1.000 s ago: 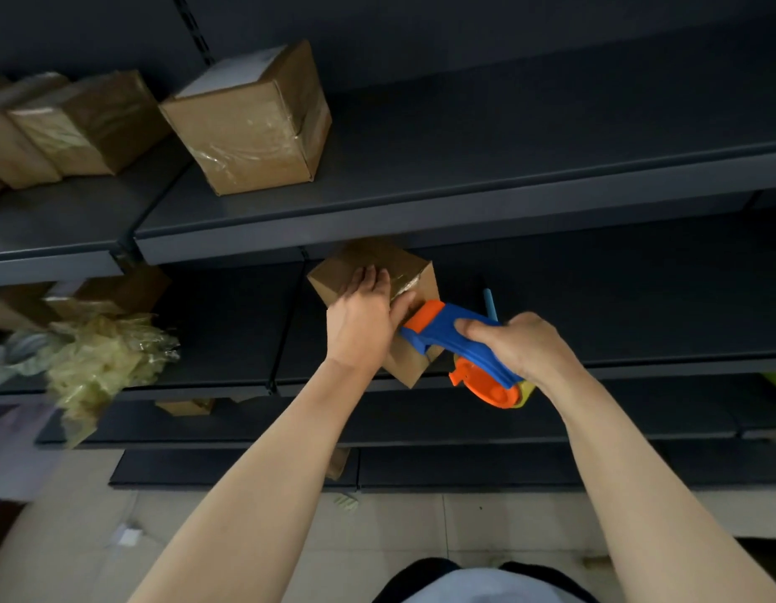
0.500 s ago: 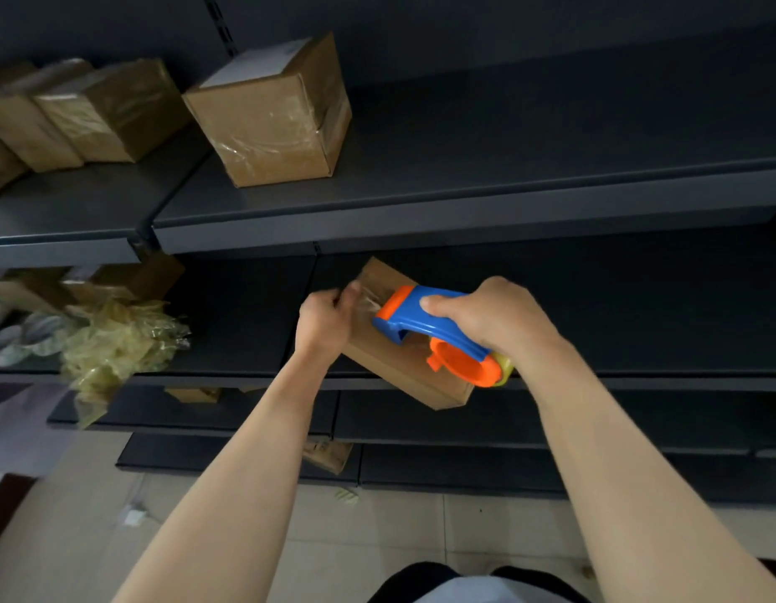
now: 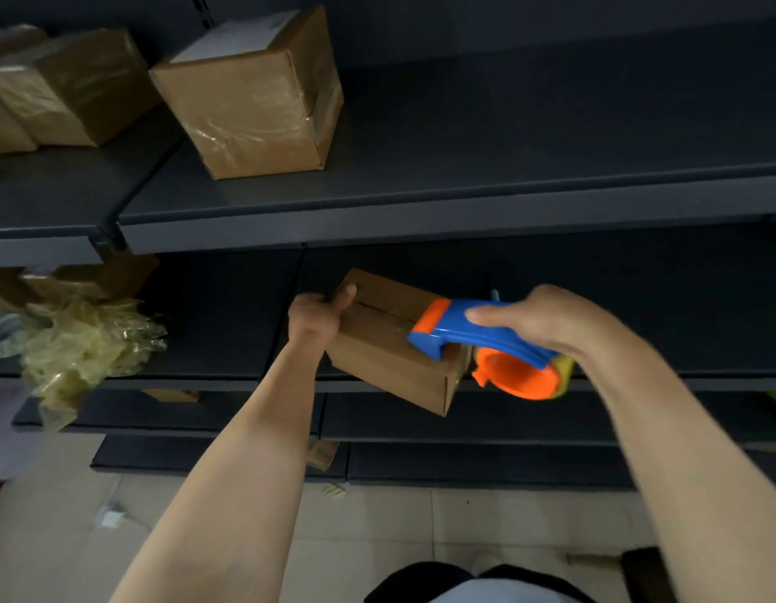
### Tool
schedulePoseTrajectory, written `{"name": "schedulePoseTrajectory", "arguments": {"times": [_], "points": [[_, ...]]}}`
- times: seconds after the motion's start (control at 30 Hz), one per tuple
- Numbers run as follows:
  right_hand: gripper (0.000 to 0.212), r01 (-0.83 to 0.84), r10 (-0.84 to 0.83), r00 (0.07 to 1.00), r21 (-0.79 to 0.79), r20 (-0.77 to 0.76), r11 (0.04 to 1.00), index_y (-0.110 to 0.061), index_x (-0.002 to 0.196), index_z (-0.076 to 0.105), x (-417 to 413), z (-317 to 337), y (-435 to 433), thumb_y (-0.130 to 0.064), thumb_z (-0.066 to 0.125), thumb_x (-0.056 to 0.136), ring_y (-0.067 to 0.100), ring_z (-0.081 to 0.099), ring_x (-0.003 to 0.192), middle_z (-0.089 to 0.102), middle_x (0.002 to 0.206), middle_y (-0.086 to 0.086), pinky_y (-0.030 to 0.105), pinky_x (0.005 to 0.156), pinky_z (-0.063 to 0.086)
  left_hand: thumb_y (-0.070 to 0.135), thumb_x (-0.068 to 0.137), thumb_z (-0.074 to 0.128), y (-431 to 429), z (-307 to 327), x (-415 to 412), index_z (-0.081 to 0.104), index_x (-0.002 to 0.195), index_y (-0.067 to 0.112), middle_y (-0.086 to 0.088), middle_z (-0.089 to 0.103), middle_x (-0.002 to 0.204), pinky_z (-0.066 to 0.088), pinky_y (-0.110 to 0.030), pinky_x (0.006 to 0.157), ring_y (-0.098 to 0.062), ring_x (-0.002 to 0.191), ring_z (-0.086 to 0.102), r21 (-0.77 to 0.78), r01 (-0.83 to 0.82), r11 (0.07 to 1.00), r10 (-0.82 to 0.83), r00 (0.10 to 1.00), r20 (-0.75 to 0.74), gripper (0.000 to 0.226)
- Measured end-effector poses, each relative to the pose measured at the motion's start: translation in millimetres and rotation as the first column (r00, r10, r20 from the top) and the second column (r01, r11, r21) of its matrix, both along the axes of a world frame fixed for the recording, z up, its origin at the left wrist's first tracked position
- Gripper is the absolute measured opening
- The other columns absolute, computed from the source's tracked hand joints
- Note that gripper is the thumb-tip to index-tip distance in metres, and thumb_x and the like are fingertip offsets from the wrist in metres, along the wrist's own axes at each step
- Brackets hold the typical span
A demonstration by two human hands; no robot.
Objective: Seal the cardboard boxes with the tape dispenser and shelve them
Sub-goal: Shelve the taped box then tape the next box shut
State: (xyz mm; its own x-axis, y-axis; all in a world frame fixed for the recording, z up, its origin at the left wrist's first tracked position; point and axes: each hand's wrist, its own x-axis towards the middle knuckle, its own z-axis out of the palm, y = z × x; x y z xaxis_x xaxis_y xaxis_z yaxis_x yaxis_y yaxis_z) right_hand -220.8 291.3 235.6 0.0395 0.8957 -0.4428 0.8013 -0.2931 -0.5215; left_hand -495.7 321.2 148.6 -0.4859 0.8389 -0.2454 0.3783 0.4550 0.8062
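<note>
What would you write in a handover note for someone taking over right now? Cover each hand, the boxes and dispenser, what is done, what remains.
Left hand grips the left end of the small cardboard box, held up in front of the shelves.
Right hand grips the tape dispenser, its orange head on the box top at the right end of the seam.
Done: a taped box stands on the upper shelf, more boxes left of it.
Left: visible seam looks untaped; tape it, then shelve the box.

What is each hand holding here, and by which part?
The left hand grips the small cardboard box at its left end; the right hand grips the tape dispenser by its blue handle.
</note>
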Motion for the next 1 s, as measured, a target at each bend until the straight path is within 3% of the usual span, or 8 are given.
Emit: {"name": "schedulePoseTrajectory", "arguments": {"times": [0.17,0.3,0.5,0.63,0.73,0.87,0.93,1.0], "points": [[0.066,0.015,-0.018,1.0,-0.122,-0.023,0.992,-0.011,0.061,0.066,66.8,-7.4,-18.4,-0.075,0.065,0.044,0.019,0.058,0.055,0.061,0.053,0.002,0.028,0.054,0.037,0.055,0.079,0.066,4.2,-2.3,-3.9,0.054,0.066,0.017,0.001,0.057,0.071,0.049,-0.034,0.075,-0.014,0.068,0.055,-0.011,0.043,0.999,-0.044,0.998,-0.041,0.042],[0.071,-0.013,-0.004,0.995,-0.161,-0.103,0.987,-0.011,0.065,0.068,73.1,-11.7,-22.8,-0.076,0.06,0.039,0.02,0.062,0.063,0.066,0.059,0.002,0.029,0.059,0.041,0.056,0.079,0.066,1.8,-0.6,-2.4,0.049,0.063,0.02,0.004,0.052,0.068,0.046,-0.027,0.064,-0.01,0.063,0.05,-0.01,0.04,0.999,-0.041,0.997,-0.061,0.043],[0.08,0.004,-0.014,0.997,-0.142,-0.07,0.99,-0.008,0.066,0.071,86.6,-10.9,-23.7,-0.08,0.062,0.031,0.021,0.061,0.058,0.066,0.055,0.004,0.03,0.061,0.041,0.059,0.079,0.063,1.6,2.9,-1.7,0.049,0.064,0.022,0.004,0.052,0.069,0.043,-0.023,0.059,-0.01,0.063,0.05,-0.029,0.061,0.998,-0.063,0.995,-0.074,0.042],[0.061,0.002,0.004,0.999,-0.152,0.036,0.988,-0.011,0.067,0.062,66.6,-20.2,-19.4,-0.071,0.072,0.058,0.02,0.057,0.057,0.061,0.061,0.004,0.029,0.054,0.037,0.059,0.079,0.064,1.7,-0.1,-0.2,0.05,0.073,0.02,0.008,0.049,0.071,0.042,-0.024,0.059,-0.009,0.066,0.049,-0.023,0.046,0.999,-0.048,0.996,-0.072,0.042],[0.057,-0.027,0.042,0.985,-0.096,0.166,0.995,-0.013,0.072,0.055,40.7,-19.1,-10.8,-0.068,0.069,0.068,0.018,0.055,0.059,0.059,0.068,0.004,0.028,0.05,0.035,0.059,0.08,0.062,2.7,-0.1,-0.9,0.052,0.072,0.018,0.005,0.052,0.071,0.049,-0.035,0.072,-0.014,0.069,0.051,-0.047,0.056,0.997,-0.06,0.993,-0.101,0.043],[0.052,-0.189,0.162,0.829,-0.005,0.535,0.982,-0.014,0.082,0.052,11.1,-22.2,-13.7,-0.063,0.067,0.074,0.017,0.049,0.059,0.054,0.072,0.001,0.026,0.047,0.032,0.06,0.081,0.06,1.7,-1.1,-0.4,0.048,0.067,0.019,0.002,0.052,0.07,0.049,-0.038,0.076,-0.015,0.065,0.051,-0.051,0.067,0.996,-0.073,0.99,-0.122,0.045],[0.049,-0.145,0.113,0.871,0.03,0.479,0.989,-0.014,0.083,0.05,7.9,-33.2,-14.8,-0.061,0.063,0.08,0.018,0.051,0.064,0.051,0.072,0.001,0.027,0.052,0.036,0.061,0.08,0.06,1.6,-0.3,-0.9,0.05,0.069,0.02,0.002,0.054,0.073,0.049,-0.036,0.074,-0.014,0.067,0.053,-0.044,0.051,0.998,-0.056,0.992,-0.113,0.044],[0.048,-0.022,-0.039,0.917,0.147,0.398,0.989,-0.013,0.082,0.046,12.8,-42.8,-17.0,-0.06,0.055,0.085,0.024,0.055,0.073,0.046,0.069,0.002,0.031,0.062,0.041,0.063,0.08,0.059,1.8,0.2,1.0,0.052,0.071,0.019,0.0,0.057,0.076,0.05,-0.033,0.068,-0.014,0.069,0.055,-0.066,0.055,0.996,-0.063,0.99,-0.123,0.045]]}}
